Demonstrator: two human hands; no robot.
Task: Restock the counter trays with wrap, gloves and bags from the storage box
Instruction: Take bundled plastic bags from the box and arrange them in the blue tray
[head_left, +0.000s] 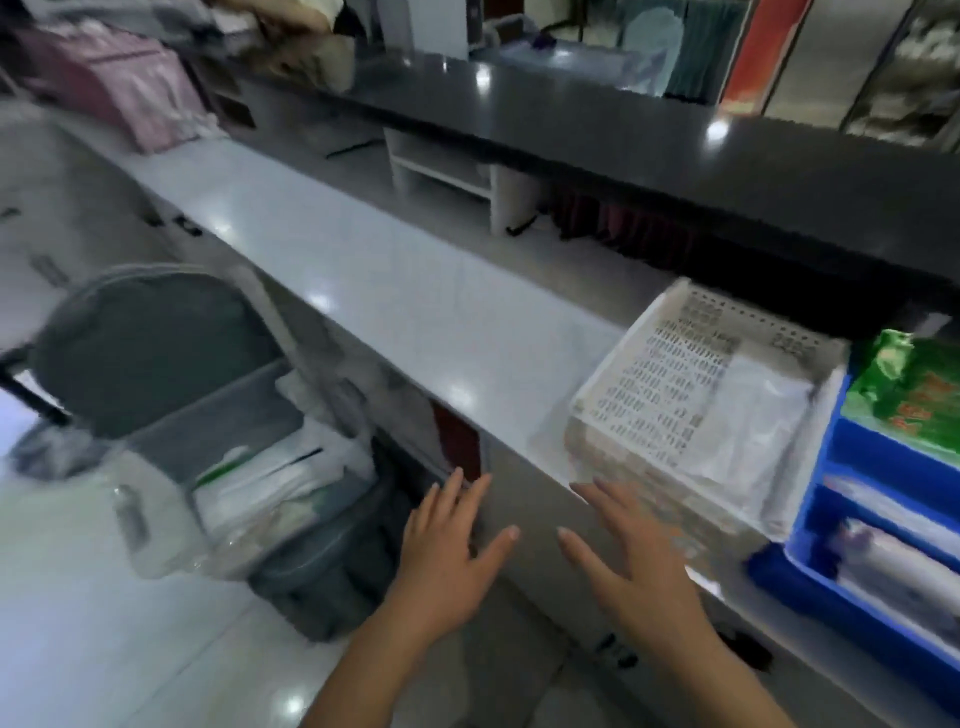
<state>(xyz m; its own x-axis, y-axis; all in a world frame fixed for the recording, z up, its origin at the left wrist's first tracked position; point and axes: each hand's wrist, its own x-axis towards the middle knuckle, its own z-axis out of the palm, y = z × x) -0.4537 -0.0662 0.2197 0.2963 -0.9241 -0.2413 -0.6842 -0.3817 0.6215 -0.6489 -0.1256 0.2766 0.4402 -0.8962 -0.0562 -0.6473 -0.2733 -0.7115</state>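
A white perforated tray (644, 384) sits on the pale counter (395, 291) at the right, with clear plastic bags (748, 421) in its right half. Beside it a blue tray (810, 525) holds a green packet (914, 395) and long rolls of wrap (898, 571). On the floor at the left stands a grey storage box (311, 571) with white packs (270, 478) inside. My left hand (447, 540) hangs flat and empty in front of the counter's edge, fingers spread. Close to the white tray's near corner, my right hand (628, 551) is also flat and empty.
A grey round-backed chair (140, 348) stands behind the storage box. A dark raised countertop (623, 135) runs along the back, with a white shelf unit (447, 166) under it. Pink bags (119, 83) lie at the far left. The floor is glossy white tile.
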